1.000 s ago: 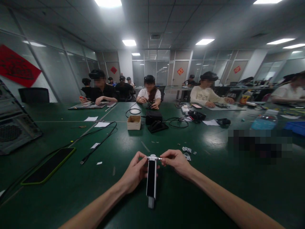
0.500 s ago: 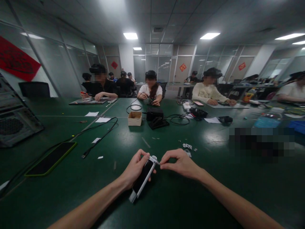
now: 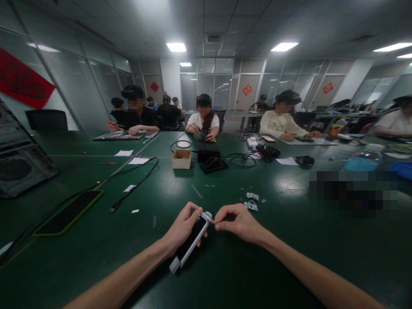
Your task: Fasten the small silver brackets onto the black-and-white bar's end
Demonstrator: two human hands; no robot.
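Blk/silver gadget btwn hands, long axis near-L to far-R. L hand closer, gripping its far half; R hand pinching tiny pin at far-R corner.

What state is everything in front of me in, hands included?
Black-and-silver device: held tilted
Left hand: gripping the device
Right hand: fingertips pinched at the device's end, held part too small to tell
Metal brackets: loose, beyond the right hand
Small box: upright, open-topped
Green-edged phone: lying flat, dark side up
Black cable plug: loose, unplugged
Ceiling lights: lit
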